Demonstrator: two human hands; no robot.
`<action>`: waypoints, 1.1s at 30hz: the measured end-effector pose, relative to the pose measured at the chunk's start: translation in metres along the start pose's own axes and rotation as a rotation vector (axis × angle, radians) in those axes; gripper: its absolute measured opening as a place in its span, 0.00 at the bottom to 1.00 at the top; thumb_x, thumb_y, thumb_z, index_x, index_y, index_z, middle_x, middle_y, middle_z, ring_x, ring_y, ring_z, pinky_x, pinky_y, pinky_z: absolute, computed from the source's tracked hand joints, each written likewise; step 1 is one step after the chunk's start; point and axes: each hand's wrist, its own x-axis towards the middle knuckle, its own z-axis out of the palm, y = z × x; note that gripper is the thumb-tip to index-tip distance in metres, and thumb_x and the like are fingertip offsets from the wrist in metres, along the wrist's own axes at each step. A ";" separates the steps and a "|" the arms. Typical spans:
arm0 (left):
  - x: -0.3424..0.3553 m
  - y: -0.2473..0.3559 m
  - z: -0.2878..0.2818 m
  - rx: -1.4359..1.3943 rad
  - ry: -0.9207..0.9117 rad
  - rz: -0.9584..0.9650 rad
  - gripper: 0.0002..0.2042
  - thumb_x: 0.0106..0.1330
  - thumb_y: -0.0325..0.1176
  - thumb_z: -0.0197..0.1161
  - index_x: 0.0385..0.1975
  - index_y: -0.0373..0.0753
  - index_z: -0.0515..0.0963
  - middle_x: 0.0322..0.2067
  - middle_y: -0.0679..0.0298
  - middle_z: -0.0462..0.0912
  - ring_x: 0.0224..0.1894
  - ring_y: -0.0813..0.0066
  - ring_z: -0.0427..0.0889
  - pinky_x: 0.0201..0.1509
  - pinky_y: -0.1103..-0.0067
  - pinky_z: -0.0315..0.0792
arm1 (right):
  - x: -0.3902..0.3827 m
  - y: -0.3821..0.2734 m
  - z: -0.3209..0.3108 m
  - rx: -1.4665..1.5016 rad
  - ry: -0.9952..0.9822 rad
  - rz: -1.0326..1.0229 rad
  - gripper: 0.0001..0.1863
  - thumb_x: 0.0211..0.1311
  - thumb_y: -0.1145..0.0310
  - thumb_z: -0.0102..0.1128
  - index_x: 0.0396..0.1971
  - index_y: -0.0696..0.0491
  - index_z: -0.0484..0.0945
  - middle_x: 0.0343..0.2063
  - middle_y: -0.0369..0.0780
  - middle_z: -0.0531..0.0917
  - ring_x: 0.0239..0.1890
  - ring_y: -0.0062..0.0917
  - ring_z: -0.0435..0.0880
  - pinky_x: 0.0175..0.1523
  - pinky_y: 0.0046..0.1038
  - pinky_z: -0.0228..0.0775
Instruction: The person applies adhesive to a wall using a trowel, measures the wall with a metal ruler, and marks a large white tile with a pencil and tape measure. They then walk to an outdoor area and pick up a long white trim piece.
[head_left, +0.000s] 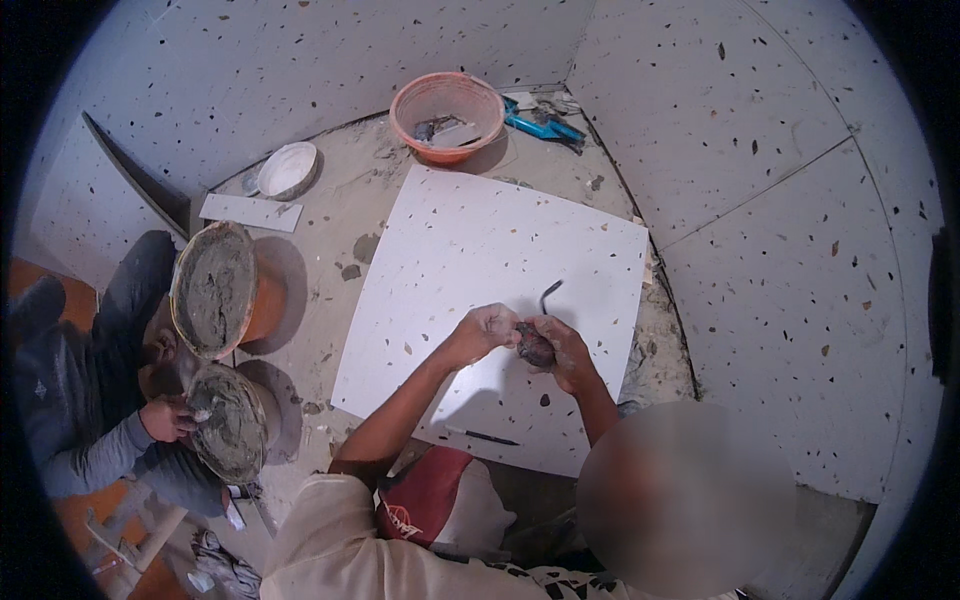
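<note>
My left hand (481, 331) and my right hand (566, 352) meet over a large white speckled tile (470, 240) lying flat on the floor. Both hands are closed on a small dark, mortar-smeared lump (537, 346) held between them. A thin dark bent metal rod (550, 293) rises from just beyond the lump; whether it is joined to it I cannot tell. A dark pencil (482, 436) lies on the tile's near edge, below my hands.
At the left another person's hand (166, 418) holds a pan of grey mortar (230, 422); a second mortar pan (212, 290) rests on an orange bucket. An orange basin (447, 110), blue tool (540, 122), white bowl (288, 170) and tile strip (250, 212) lie beyond. Speckled walls surround.
</note>
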 end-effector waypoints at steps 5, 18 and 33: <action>0.021 -0.011 -0.019 0.342 -0.038 0.022 0.05 0.64 0.31 0.64 0.33 0.39 0.76 0.29 0.65 0.82 0.29 0.82 0.77 0.32 0.82 0.71 | -0.003 -0.023 0.001 -0.413 0.051 -0.043 0.24 0.55 0.59 0.70 0.47 0.54 0.74 0.34 0.36 0.81 0.33 0.21 0.80 0.28 0.25 0.76; 0.142 -0.001 -0.274 0.310 0.673 0.150 0.07 0.62 0.35 0.64 0.30 0.37 0.81 0.23 0.67 0.78 0.25 0.77 0.74 0.30 0.78 0.69 | 0.038 -0.087 -0.190 -1.197 0.677 -0.208 0.21 0.57 0.55 0.59 0.41 0.58 0.79 0.38 0.56 0.81 0.43 0.52 0.78 0.51 0.45 0.69; 0.238 -0.004 -0.330 0.957 1.148 -0.013 0.18 0.58 0.42 0.64 0.47 0.43 0.83 0.43 0.53 0.84 0.47 0.59 0.83 0.54 0.71 0.74 | 0.147 -0.142 -0.221 -1.376 0.677 -0.129 0.36 0.57 0.43 0.57 0.54 0.60 0.74 0.52 0.56 0.77 0.57 0.48 0.73 0.63 0.42 0.63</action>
